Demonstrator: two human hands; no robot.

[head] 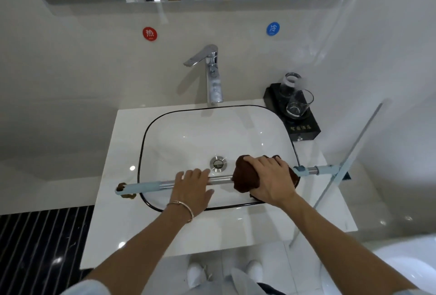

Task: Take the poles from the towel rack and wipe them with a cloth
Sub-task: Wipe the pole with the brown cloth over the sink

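We hold the pole (pixel 219 178) level over the sink (pixel 200 134). Its long axis runs left to right, with both blue ends reaching past the rim over the counter (pixel 113 200). Our right hand (pixel 269 176) has its fingers curled round the cloth (pixel 243 176), which is bunched about the pole right of the middle. Our left hand (pixel 193 186) lies on the pole just left of the cloth, fingers draped over the far side. We cannot tell whether they close beneath it. Bare metal shows between the hands. We judge the wiping is in hand, and the next stroke must run along the axis, with the right hand sliding and the left steadying.
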